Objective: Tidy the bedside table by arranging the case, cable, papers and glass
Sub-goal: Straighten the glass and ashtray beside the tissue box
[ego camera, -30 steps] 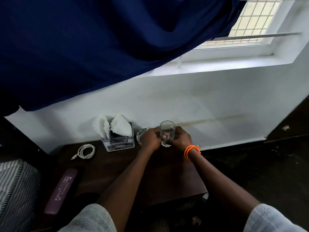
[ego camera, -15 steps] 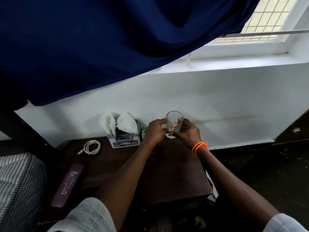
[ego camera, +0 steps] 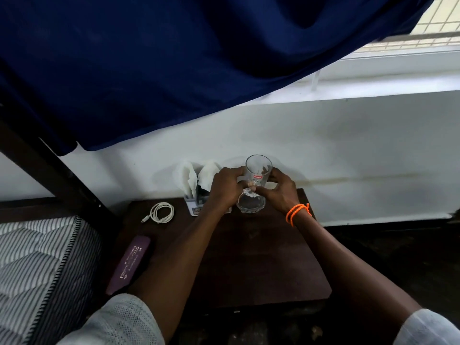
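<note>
A clear glass [ego camera: 258, 170] with a red label is upright at the back of the dark bedside table [ego camera: 261, 265]. My left hand [ego camera: 225, 188] and my right hand [ego camera: 278, 192] both grip it low down. A small white scrap shows between my fingertips. Right below the glass lies a clear glass dish [ego camera: 250, 205]. White papers [ego camera: 189, 178] stand in a small holder [ego camera: 193, 209], partly hidden by my left hand. A coiled white cable [ego camera: 161, 212] lies at the back left. A long purple case [ego camera: 129, 263] rests by the left edge.
A striped mattress [ego camera: 37, 265] and a dark bed post [ego camera: 49, 168] adjoin the table on the left. A blue curtain [ego camera: 174, 58] hangs overhead. The white wall [ego camera: 348, 158] is right behind the table, with dark floor [ego camera: 398, 257] to the right.
Both hands have stayed on the glass, which now sits a little higher over the clear dish. The dish, earlier behind my left hand, now shows below the glass. The camera has moved closer.
</note>
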